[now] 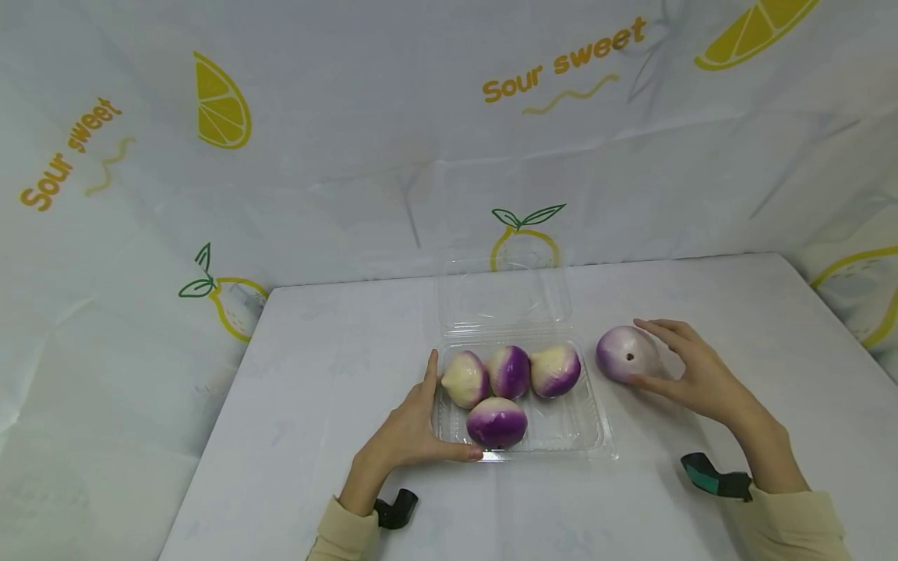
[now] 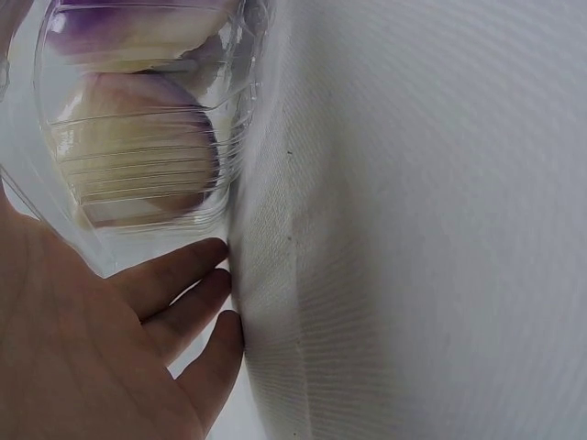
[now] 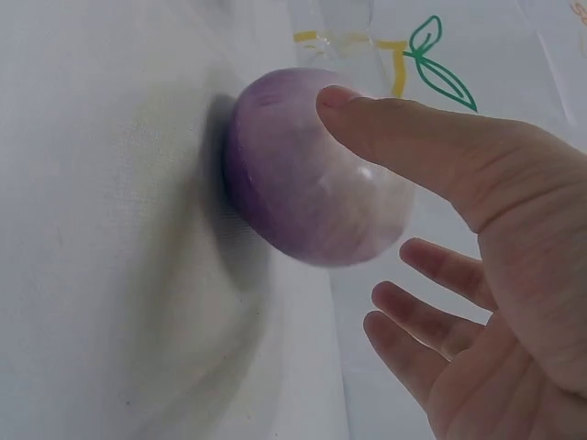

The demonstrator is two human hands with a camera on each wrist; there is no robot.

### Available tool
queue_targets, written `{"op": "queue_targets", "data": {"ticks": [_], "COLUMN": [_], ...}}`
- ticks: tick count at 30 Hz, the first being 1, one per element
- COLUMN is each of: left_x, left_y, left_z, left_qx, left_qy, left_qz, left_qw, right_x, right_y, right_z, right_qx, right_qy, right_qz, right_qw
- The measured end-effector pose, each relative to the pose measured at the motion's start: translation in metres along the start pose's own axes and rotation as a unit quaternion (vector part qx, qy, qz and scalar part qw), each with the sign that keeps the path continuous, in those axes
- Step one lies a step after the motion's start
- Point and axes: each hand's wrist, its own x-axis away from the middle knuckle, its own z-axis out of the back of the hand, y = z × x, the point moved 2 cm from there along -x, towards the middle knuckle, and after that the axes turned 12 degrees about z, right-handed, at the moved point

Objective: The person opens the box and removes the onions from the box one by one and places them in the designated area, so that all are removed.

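In the head view, a clear plastic clamshell box (image 1: 561, 432) lies with its lid (image 1: 505, 300) folded back. Several purple-and-cream turnips (image 1: 496, 423) rest in it. My left hand (image 1: 407, 432) is at the box's left side, with long fingers along the wall and the thumb at the front edge. A paler purple turnip (image 1: 627, 354), with a dark spot, sits right of the box. Around its right side is my right hand (image 1: 701, 379). In the right wrist view, the thumb (image 3: 404, 133) overlaps this turnip, while three fingers (image 3: 431, 316) stand apart from it.
A white-covered table (image 1: 337, 351) carries everything. Behind it hangs a pale cloth (image 1: 351, 117) printed with lemons and lettering. Dark wrist-worn devices (image 1: 715, 477) show near both wrists.
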Motion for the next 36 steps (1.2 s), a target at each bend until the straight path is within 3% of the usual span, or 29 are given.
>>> {"op": "queue_targets", "data": {"ticks": [15, 22, 29, 36], "left_x": [0.001, 0.000, 0.000, 0.000], "left_y": [0.000, -0.001, 0.000, 0.000], "left_z": [0.000, 0.000, 0.000, 0.000], "left_qx": [-0.006, -0.006, -0.012, -0.009], "left_qy": [0.001, 0.002, 0.001, 0.000], "left_qz": [0.005, 0.004, 0.003, 0.004], "left_qw": [1.0000, 1.0000, 0.9999, 0.9999], "right_x": [0.000, -0.006, -0.015, -0.026], "right_y": [-0.004, -0.018, -0.043, -0.071], "right_z": [0.001, 0.003, 0.005, 0.002], "right_qx": [0.008, 0.019, 0.020, -0.033], "right_qy": [0.014, 0.019, 0.053, 0.069], "right_qz": [0.001, 0.006, 0.055, 0.095], "right_qw": [1.000, 1.000, 0.997, 0.993]}}
